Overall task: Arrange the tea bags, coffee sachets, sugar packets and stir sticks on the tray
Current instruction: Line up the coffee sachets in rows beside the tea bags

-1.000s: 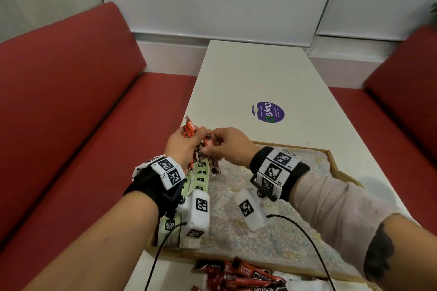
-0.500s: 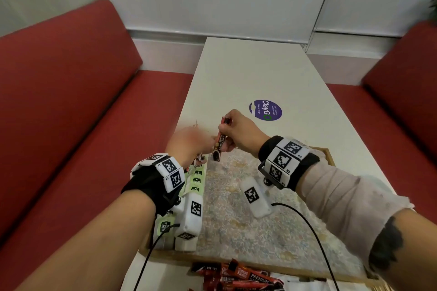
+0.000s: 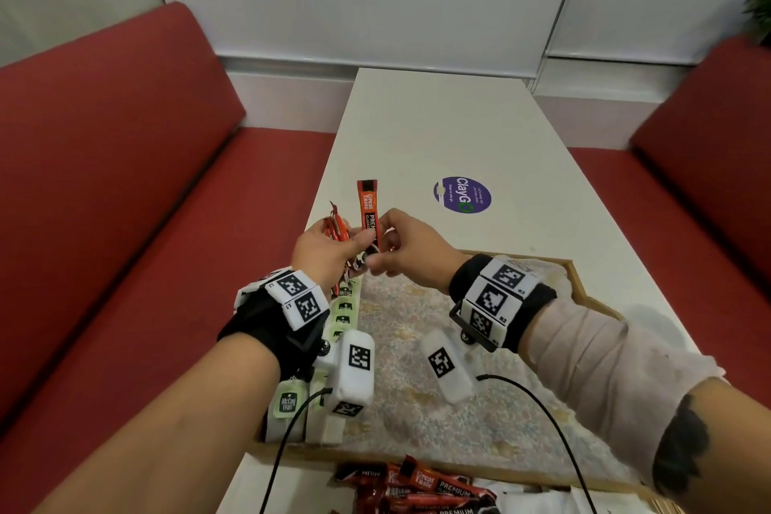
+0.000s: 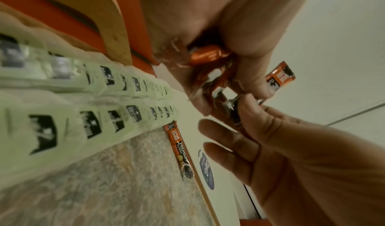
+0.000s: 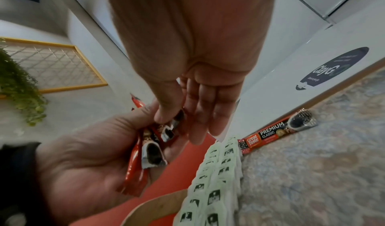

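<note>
An orange coffee sachet [image 3: 369,209] stands upright above the tray's [image 3: 582,280] 11 o'clock corner, its lower end pinched btwn thumb & forefinger of the right hand [image 3: 411,250], remaining fingers [image 4: 225,150] loosely spread. At its 9 o'clock, touching, the left hand [image 3: 323,254] curls fingers round a bundle of sachets [image 3: 337,226], ends fanning out past the palm. Another sachet [image 5: 277,133] lies flat on the tray's patterned liner against the 12 o'clock rim, just beside the far end of two rows of green tea bags [image 3: 344,307] running along the tray's 9 o'clock side. More sachets [image 3: 421,488] sit heaped on the white table [image 3: 438,125] at 6 o'clock, just outside the tray. A purple round sticker [image 3: 462,195] marks the table at 12 o'clock; red bench seats [image 3: 125,179] flank both sides.
</note>
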`<move>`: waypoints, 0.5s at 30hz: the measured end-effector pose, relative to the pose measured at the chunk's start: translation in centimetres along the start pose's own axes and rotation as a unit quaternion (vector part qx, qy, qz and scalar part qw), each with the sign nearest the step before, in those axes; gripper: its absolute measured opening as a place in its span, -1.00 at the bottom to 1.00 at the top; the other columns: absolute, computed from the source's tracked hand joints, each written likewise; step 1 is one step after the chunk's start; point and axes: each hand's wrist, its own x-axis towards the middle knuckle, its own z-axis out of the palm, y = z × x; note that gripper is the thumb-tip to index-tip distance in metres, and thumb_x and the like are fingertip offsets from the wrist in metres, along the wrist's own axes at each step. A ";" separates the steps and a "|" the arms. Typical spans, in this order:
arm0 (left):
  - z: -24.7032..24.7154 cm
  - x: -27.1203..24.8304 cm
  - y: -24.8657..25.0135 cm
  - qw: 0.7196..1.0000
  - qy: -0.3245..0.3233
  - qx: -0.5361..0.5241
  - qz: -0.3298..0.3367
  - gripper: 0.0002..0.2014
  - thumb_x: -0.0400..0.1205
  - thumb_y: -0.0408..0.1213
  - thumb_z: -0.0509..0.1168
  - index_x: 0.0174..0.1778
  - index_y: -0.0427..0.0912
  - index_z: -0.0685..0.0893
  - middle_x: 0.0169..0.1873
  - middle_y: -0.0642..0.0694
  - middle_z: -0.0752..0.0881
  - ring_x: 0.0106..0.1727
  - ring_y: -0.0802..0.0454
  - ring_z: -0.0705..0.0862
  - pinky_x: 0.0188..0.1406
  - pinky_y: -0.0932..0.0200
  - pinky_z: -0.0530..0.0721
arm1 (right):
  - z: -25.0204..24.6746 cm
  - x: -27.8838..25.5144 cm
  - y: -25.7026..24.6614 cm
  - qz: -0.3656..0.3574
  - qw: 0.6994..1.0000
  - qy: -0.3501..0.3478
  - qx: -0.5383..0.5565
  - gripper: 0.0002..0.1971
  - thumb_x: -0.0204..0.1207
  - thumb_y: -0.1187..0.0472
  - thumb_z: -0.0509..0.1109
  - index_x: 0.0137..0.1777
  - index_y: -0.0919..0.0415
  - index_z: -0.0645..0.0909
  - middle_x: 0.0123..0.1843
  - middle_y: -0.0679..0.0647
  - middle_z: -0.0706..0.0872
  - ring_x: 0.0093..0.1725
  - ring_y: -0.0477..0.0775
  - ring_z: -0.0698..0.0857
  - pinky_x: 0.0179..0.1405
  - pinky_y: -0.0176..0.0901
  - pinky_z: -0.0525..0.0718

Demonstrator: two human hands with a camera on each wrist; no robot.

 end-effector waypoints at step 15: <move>-2.4 0.7 -0.9 0.999 0.033 0.004 0.005 -0.74 0.48 -0.40 0.49 -0.22 -0.14 0.49 -0.21 -0.11 0.75 -0.13 -0.06 0.76 -0.36 0.09 0.77 | -3.0 1.5 3.2 0.059 0.972 0.119 -0.193 -0.97 0.42 0.26 0.54 -0.17 0.18 0.76 -0.25 0.14 0.77 -0.26 0.07 0.69 -0.12 -0.07 0.69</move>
